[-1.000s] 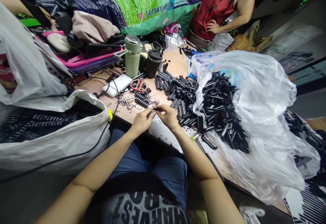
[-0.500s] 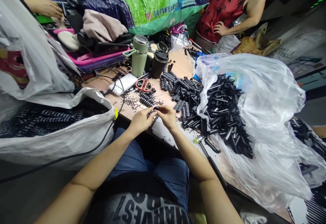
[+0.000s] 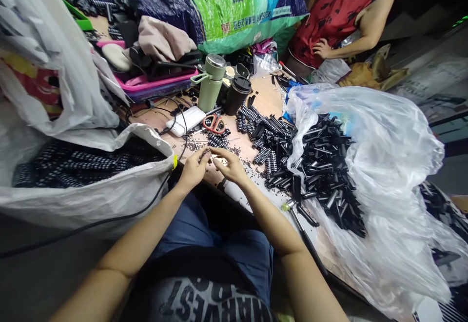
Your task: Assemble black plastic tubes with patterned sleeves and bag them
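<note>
Over the table's near edge, my left hand (image 3: 195, 168) pinches a small dark piece (image 3: 205, 153), mostly hidden by the fingers. My right hand (image 3: 231, 167) is just to its right, its fingertips reaching the left fingertips, with a gap between its thumb and fingers. Beyond the hands lie black cylinders with rows of white dots (image 3: 218, 139) and scattered tiny dark bits (image 3: 243, 152). Red-handled scissors (image 3: 214, 124) rest behind them. Further right are more dotted cylinders (image 3: 270, 161) and a heap of black plastic parts (image 3: 325, 166).
A green flask (image 3: 209, 88), a dark lidded cup (image 3: 237, 95) and a white box-like device (image 3: 186, 121) stand behind the hands. A white sack (image 3: 87, 205) is at left, clear plastic (image 3: 387, 141) at right. A hammer-like tool (image 3: 300, 227) lies near the edge. A person in red (image 3: 340, 24) stands behind.
My hands have shifted apart slightly; the right thumb and fingers have spread, and the piece is now at the left fingertips. The co-worker's hand at upper left has gone from view.
</note>
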Demonstrator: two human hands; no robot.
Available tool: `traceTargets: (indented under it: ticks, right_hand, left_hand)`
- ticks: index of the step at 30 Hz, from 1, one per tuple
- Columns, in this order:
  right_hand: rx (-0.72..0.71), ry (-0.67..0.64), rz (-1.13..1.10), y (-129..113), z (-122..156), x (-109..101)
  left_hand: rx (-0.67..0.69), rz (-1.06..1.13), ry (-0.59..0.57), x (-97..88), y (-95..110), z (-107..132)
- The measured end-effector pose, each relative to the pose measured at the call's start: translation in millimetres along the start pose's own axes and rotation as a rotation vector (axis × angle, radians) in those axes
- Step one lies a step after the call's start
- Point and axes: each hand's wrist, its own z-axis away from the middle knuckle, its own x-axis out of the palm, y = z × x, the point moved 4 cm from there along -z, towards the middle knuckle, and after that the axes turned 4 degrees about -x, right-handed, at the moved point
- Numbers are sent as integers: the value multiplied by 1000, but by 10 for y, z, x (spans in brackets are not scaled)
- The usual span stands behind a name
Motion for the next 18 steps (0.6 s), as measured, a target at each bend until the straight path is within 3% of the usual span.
traceTargets:
  ticks: [5, 8, 13, 16, 18]
  right_hand:
    - [51, -210, 396, 135, -626, 466]
    - [15, -345, 559, 217, -931, 778]
    - [-76, -384, 640, 201, -1075, 970]
    - [-52, -370, 586, 181, -1039, 892]
    - [9, -279, 495, 192, -978, 744]
  left_hand:
    - [-203, 175, 370, -305, -286, -208]
    - [-236, 279, 475, -441, -296, -250]
    - [-121, 513, 423, -554, -154, -232]
    - [-135, 551, 372, -548, -148, -217]
    - [-114, 463, 324, -516, -135, -217]
